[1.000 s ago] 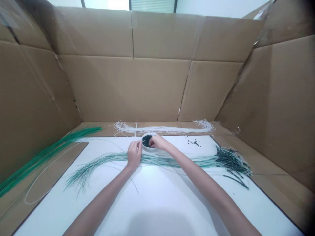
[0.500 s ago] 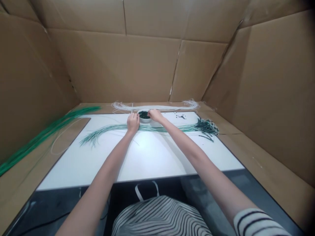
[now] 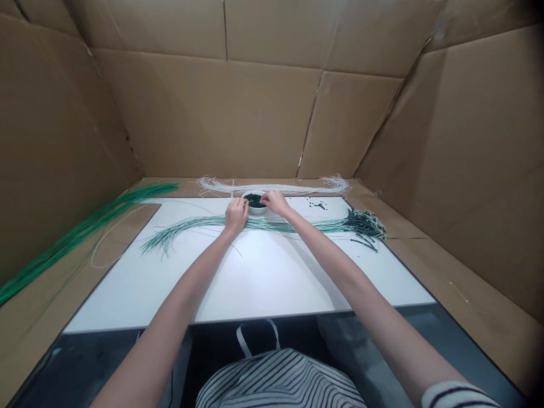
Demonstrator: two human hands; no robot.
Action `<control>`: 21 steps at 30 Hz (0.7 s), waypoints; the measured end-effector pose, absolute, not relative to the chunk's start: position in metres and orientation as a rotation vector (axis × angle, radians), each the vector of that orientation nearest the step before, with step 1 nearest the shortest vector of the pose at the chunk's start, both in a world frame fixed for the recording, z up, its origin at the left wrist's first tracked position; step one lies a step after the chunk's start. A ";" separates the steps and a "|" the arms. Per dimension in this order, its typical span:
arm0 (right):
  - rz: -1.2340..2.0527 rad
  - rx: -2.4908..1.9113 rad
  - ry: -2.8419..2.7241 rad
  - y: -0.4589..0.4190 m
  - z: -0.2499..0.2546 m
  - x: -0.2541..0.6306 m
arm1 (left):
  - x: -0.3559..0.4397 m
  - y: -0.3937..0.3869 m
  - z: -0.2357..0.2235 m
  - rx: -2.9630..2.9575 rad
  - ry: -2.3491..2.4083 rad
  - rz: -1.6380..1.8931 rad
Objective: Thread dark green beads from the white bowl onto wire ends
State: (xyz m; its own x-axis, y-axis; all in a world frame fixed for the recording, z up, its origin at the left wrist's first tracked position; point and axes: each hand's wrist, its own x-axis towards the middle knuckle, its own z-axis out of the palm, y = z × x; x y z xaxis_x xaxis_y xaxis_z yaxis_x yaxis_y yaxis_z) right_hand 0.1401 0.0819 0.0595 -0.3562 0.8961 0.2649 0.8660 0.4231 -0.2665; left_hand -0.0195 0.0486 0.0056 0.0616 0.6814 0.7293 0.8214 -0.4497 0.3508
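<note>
1. Cardboard walls (image 3: 204, 113) rise at the left, back and right around a white desk (image 3: 263, 283), with more flat cardboard bordering its far and side edges
2. Farthest left, a bright green strand bundle (image 3: 80, 226) slants along the cardboard beside the desk; next to it a thin pale strand curves in a loop
3. On the desk, a paler green strand bundle (image 3: 191, 222) begins with a frayed, spread end and runs rightward, passing under the person's arms
4. Near the middle, the left grip (image 3: 237, 213) has its fingers drawn together at the near left side of the bowl; whether they pinch anything cannot be told
5. White and round, the bowl (image 3: 257, 211) stands toward the far edge of the desk, between the two hands, with many small dark beads (image 3: 254, 200) inside
6. Behind it, a white strand bundle (image 3: 272, 187) stretches sideways along the cardboard strip
7. At the bowl's right side, the right grip (image 3: 275, 202) has bent fingers reaching over the rim; what they hold, if anything, is too small to tell
8. Farther right, scattered beads (image 3: 318, 205) lie on the desk
9. Rightmost on the desk, a dark tangled clump (image 3: 365, 222) sits at the paler bundle's other end, with a few dark lengths just in front
</note>
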 end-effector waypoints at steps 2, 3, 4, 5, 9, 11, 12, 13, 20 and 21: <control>0.144 -1.467 -2.302 0.085 0.056 0.142 | -0.020 0.049 0.005 -2.185 -1.544 -1.339; 0.159 -1.447 -2.293 0.086 0.055 0.143 | -0.021 0.050 0.005 -2.188 -1.544 -1.341; 0.174 -1.425 -2.284 0.087 0.054 0.144 | -0.021 0.050 0.005 -2.188 -1.547 -1.343; 0.191 -1.401 -2.275 0.088 0.053 0.145 | -0.021 0.051 0.004 -2.185 -1.551 -1.346; 0.260 -1.308 -2.256 0.091 0.051 0.146 | -0.022 0.053 0.002 -2.196 -1.571 -1.354; 0.292 -1.282 -2.252 0.094 0.051 0.145 | -0.022 0.054 0.002 -2.223 -1.581 -1.374; 0.310 -1.272 -2.254 0.095 0.051 0.144 | -0.022 0.054 0.002 -2.234 -1.590 -1.388; 0.329 -1.261 -2.262 0.096 0.050 0.144 | -0.022 0.054 0.002 -2.240 -1.602 -1.405; 0.425 -1.224 -2.265 0.103 0.043 0.145 | -0.025 0.059 0.004 -2.193 -1.737 -1.698; 0.447 -1.218 -2.261 0.103 0.042 0.145 | -0.025 0.059 0.005 -2.205 -1.765 -1.726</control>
